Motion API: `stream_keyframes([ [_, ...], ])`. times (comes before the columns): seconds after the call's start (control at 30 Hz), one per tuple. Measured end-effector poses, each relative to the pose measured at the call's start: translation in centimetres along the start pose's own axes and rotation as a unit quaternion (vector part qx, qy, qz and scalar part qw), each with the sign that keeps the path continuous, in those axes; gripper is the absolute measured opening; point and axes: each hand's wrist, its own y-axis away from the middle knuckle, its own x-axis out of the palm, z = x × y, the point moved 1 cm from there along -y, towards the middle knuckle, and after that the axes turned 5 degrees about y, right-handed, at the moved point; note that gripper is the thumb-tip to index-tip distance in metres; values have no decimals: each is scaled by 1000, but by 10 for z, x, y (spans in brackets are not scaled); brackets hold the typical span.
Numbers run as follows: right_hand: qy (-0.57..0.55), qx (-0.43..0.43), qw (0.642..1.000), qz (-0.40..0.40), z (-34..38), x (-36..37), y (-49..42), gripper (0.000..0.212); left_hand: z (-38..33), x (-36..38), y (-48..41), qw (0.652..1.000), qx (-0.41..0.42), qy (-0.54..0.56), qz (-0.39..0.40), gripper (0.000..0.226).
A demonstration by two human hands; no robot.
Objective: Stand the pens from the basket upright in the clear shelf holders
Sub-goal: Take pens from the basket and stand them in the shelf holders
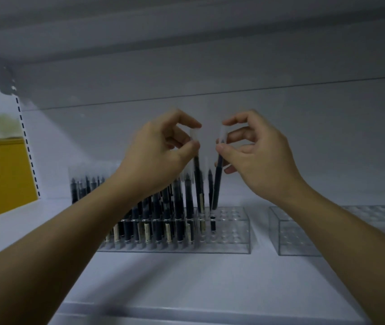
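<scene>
White shelf (186,277), clear holder (234,233); left hand (161,153) pinch grip on left pen (198,184), right hand (261,156) on right pen (217,184), near-upright, caps up.

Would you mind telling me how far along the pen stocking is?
Most of the near holder is filled with upright pens. The left hand pinches one pen and the right hand another pen at its right end. A few holes there and the second holder, empty where visible, are left.
</scene>
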Motion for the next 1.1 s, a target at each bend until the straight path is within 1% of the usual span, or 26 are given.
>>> stream_keyframes([
  [0.07,5,2,1000,2,-3,1,5,28,2,5,4,999,-1,-43,27,17],
  [0.13,33,-7,999,18,-7,3,11,25,4,11,9,994,11,-100,33,18],
  [0.23,82,-29,995,44,-10,6,17,23,6,14,12,991,29,-127,3,18],
  [0.37,154,-66,985,42,-10,8,18,27,7,16,15,982,56,-181,-27,25],
  [0.43,159,-85,983,47,-9,11,19,27,6,17,17,981,51,-185,-39,26],
  [0.5,164,-94,981,49,-9,14,20,22,7,19,17,982,39,-182,-47,28],
  [0.57,175,-92,979,54,-10,16,21,18,9,21,16,978,28,-203,-41,27],
  [0.63,181,-89,978,55,-12,15,22,19,12,22,17,973,33,-226,-34,24],
  [0.73,185,-91,978,42,-14,12,22,20,15,20,19,973,42,-224,-43,23],
  [0.97,218,-98,969,58,-16,13,27,32,16,15,28,956,56,-289,-11,39],
  [1.1,271,-92,955,81,-7,8,33,45,10,17,38,943,66,-326,5,52],
])
